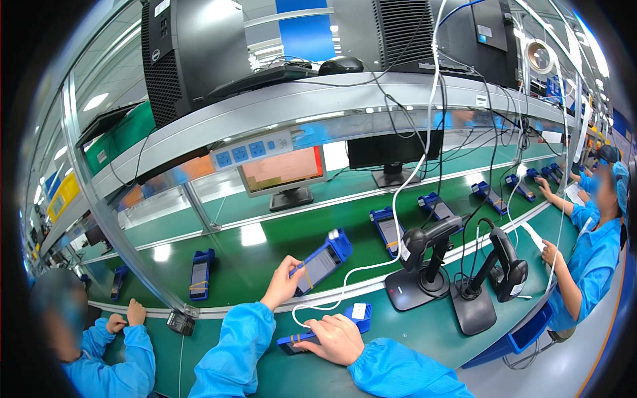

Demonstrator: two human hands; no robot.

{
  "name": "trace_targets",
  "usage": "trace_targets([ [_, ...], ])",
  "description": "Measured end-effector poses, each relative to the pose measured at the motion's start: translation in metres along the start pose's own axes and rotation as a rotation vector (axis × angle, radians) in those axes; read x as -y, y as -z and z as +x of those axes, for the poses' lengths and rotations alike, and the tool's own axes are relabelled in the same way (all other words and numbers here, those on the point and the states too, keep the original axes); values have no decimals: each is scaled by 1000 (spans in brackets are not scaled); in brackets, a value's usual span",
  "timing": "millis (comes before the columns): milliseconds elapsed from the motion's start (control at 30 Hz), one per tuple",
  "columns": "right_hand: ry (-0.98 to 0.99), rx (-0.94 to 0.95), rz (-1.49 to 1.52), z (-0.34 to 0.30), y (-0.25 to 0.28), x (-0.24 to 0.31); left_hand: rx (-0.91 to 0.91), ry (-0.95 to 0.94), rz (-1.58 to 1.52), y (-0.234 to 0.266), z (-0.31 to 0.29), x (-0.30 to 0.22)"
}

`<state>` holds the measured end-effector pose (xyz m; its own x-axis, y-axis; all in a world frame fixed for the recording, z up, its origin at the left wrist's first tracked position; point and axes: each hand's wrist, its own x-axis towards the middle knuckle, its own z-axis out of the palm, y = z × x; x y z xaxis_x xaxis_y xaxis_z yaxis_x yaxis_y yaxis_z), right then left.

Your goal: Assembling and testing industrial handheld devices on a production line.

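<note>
My left hand [281, 286] is closed round the lower end of a blue handheld terminal [320, 266] with a grey screen and a yellow band. It is tilted over the green conveyor belt [259, 247], its thick blue head pointing up and to the right. My right hand [340, 338] grips a second blue handheld terminal [358, 318] lying low on the green bench. Most of that one is hidden under the fingers; its head with a white label and its banded lower end show. A white cable [345, 284] loops down beside the right hand.
Two black barcode scanners [424, 245] [507, 262] stand on stands at my right. More blue terminals [200, 273] lie along the belt. Monitors [282, 171] and a shelf with computers [199, 46] are beyond. A co-worker sits on each side; a blue bin [531, 328] is at the right.
</note>
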<state>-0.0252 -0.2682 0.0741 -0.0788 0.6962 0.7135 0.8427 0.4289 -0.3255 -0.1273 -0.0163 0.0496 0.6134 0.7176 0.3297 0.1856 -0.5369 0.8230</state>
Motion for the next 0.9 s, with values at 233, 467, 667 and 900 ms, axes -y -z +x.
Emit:
trace_targets([
  [233, 7, 48, -7, -5, -2, 23, 140, -56, 160, 26, -82, -66],
  [467, 64, 48, -40, -4, 0, 34, 247, -63, 147, 39, -115, -65],
  [667, 121, -70, 50, 3, 4, 36, 336, -31, 127, 43, -117, -80],
  [900, 95, -83, 83, 4, 1, 35, 276, -164, 301, 50, -122, -94],
])
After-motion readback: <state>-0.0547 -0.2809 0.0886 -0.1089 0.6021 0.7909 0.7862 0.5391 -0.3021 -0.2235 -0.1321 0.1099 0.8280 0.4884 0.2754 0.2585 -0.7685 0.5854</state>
